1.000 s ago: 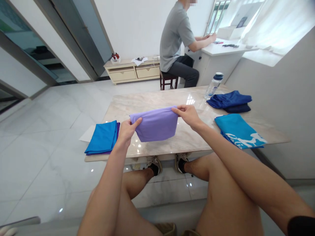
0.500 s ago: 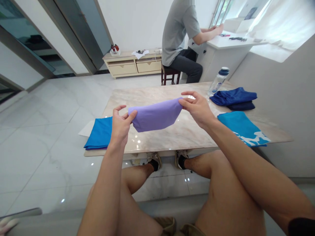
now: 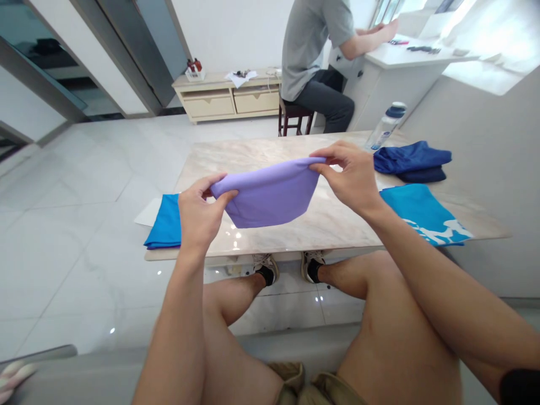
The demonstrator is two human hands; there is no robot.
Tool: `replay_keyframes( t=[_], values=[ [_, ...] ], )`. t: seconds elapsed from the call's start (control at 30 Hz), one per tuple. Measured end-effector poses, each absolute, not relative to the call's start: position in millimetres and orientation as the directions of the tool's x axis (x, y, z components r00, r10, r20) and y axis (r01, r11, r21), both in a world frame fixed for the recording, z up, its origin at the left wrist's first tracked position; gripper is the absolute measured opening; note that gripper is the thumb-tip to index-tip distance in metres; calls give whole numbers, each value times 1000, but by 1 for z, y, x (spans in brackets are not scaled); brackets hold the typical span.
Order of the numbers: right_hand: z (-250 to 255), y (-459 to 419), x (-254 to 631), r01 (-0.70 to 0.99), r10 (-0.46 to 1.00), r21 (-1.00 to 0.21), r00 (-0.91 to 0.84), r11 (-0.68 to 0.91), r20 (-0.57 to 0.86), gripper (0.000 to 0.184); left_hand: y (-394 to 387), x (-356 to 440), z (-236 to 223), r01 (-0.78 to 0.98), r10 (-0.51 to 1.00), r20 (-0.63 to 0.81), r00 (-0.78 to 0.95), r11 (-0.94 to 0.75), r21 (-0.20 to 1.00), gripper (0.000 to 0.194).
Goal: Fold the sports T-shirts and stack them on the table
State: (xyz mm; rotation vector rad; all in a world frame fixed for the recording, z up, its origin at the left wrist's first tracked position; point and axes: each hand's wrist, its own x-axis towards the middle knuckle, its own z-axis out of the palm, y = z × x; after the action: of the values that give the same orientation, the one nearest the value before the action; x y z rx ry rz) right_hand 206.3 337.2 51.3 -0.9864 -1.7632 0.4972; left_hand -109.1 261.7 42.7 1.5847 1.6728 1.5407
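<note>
A folded purple cloth [image 3: 270, 194] hangs stretched above the marble-look table. My left hand [image 3: 202, 211] is closed on its left top corner, thumb in front and fingers behind. The right top corner is pinched between thumb and fingers of my right hand [image 3: 348, 171]. On the table beyond my left hand lies a folded blue cloth [image 3: 163, 222], partly covered by that hand. To the right of my right hand rests a folded turquoise cloth [image 3: 422, 208] with a white print, partly behind my forearm. Further back is a crumpled dark blue garment [image 3: 411, 157].
The table [image 3: 261, 147] stands before my knees. At its far right a clear water bottle [image 3: 386, 126] with a blue-and-white cap stands upright. A person [image 3: 312, 50] in a grey shirt sits on a stool at a white desk [image 3: 405, 59]. A low cabinet [image 3: 211, 104] lines the wall.
Both hands have shifted slightly apart with the purple cloth, its top edge drawn wider. My left hand's fingers have closed further around its corner. The view has tilted a little.
</note>
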Motion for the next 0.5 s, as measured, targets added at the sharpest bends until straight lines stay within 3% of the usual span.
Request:
replay_keyframes(
  t=[0.13, 0.23, 0.33, 0.5],
  values=[
    [48, 342, 205, 414, 824, -719, -168, 558, 542, 17, 262, -115, 36, 521, 880, 365, -304, -167, 837, 29],
    [40, 349, 205, 335, 891, -826, -164, 454, 423, 28, 264, -114, 32, 298, 933, 266, -240, -190, 935, 33],
    [33, 353, 205, 250, 951, -920, -150, 302, 272, 38, 266, -109, 27, 51, 981, 94, -170, -87, 995, 47],
    [19, 357, 202, 250, 986, -957, -122, 144, 117, 47, 272, -101, 5, -44, 971, -63, -232, 55, 998, 59]
  ],
)
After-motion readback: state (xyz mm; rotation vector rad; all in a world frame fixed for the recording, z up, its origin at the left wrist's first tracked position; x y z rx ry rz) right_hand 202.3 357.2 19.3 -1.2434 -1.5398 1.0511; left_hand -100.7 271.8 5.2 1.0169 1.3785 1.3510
